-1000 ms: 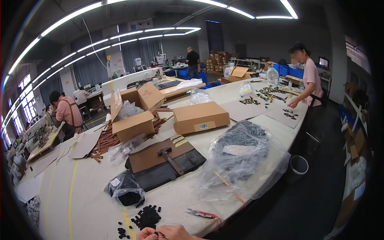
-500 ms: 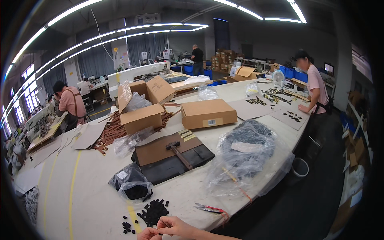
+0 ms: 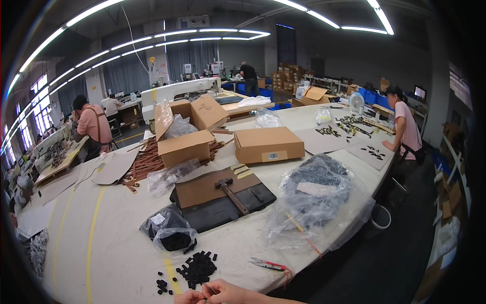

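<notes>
My left hand [image 3: 188, 297] and my right hand [image 3: 226, 293] meet at the lower edge, fingertips pinched together. A thin, dark, pointed piece [image 3: 208, 288] shows between the fingers of my right hand; its kind cannot be made out. What my left fingers pinch is hidden. Just beyond my hands lies a heap of small black blocks [image 3: 198, 267], with several more loose ones [image 3: 162, 287] to its left. Behind the heap, a clear plastic bag [image 3: 169, 230] holds more black material. Red-handled thread snips [image 3: 269, 264] lie to the right of my hands.
A hammer [image 3: 231, 195] rests on a black and brown board [image 3: 207, 217]. Nearby are a big plastic-wrapped bundle [image 3: 316, 195], a closed carton [image 3: 268, 144], an open carton [image 3: 185, 148] and brown straps [image 3: 144, 164]. A person [image 3: 405, 124] stands at the table's right side.
The whole view has shifted slightly. My hands stay together at the lower edge, a little lower in the picture. The person at the right leans further over the table.
</notes>
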Motion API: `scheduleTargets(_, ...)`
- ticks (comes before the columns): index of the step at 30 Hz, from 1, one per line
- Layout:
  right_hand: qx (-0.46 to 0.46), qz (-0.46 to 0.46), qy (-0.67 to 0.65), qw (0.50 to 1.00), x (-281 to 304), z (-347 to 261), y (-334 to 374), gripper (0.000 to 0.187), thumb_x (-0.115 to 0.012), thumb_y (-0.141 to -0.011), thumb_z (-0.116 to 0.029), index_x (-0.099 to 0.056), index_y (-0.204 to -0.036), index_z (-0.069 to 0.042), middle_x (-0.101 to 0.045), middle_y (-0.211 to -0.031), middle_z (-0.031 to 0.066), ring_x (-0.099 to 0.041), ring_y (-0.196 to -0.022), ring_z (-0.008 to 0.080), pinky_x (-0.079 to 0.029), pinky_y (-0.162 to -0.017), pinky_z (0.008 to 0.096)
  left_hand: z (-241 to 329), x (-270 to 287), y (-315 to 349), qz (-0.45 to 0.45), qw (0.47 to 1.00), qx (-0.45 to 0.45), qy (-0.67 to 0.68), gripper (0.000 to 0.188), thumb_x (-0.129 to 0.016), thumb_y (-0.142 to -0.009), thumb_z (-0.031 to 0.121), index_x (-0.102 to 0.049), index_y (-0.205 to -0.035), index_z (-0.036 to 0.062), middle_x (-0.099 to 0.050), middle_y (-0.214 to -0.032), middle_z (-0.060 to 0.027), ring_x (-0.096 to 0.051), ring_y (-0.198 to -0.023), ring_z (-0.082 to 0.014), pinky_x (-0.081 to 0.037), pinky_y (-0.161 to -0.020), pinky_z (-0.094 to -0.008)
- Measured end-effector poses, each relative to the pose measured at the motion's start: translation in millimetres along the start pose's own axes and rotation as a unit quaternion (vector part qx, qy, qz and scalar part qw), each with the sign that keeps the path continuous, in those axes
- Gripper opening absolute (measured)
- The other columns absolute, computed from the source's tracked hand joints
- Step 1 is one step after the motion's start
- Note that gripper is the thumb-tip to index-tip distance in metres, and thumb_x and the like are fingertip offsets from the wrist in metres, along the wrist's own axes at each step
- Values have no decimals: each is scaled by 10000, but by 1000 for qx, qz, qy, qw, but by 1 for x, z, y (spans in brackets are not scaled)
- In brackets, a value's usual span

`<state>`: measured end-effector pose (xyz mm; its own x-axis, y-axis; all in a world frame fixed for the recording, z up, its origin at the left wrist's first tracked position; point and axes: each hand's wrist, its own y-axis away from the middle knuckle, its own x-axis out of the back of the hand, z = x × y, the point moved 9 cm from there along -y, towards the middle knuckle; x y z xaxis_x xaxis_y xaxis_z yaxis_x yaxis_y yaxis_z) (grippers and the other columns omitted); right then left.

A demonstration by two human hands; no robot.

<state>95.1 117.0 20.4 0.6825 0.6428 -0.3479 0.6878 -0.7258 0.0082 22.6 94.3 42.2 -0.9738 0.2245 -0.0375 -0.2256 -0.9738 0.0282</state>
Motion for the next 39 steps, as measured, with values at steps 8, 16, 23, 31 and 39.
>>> scheduleTargets(8,176,224,338,897,10,-40,2,79,-533,-630,-54,-474,-675,-28,-452,-509,85,-462,-472,134,-368,-440,284,55,-12,9,137,842,-330,-404,142,-582,-686,1,-533,-818,19,-522,-635,-127,-498,-487,-248,-402,-444,-301)
scheduleTargets(16,64,125,342,929,0,-28,3,112,-482,-823,-133,-473,-856,-26,-548,-659,133,-544,-582,233,-421,-558,296,0,34,-2,133,980,-74,126,76,-457,-760,-48,-517,-773,-4,-507,-617,-33,-453,-452,-75,-371,-407,-191)
scheduleTargets(23,-11,67,303,951,5,-6,0,182,-446,-871,-201,-462,-992,-67,-458,-576,-5,-424,-522,66,-359,-496,219,-38,23,-12,45,924,89,370,115,-469,-780,16,-539,-869,-7,-527,-629,-73,-457,-424,-115,-363,-384,-208)
scheduleTargets(31,-62,65,262,961,9,-1,-7,124,-483,-833,-119,-509,-860,0,-503,-592,4,-456,-532,51,-352,-472,194,-51,23,-13,28,869,125,477,124,-459,-767,21,-530,-861,-21,-527,-643,-89,-402,-382,-96,-285,-342,-200)
scheduleTargets(39,-77,51,253,963,-3,8,-10,97,-516,-804,-66,-522,-856,16,-515,-596,8,-456,-507,45,-358,-449,191,-61,32,2,53,871,162,460,177,-404,-743,0,-529,-861,-40,-532,-635,-102,-381,-340,-85,-300,-319,-205)
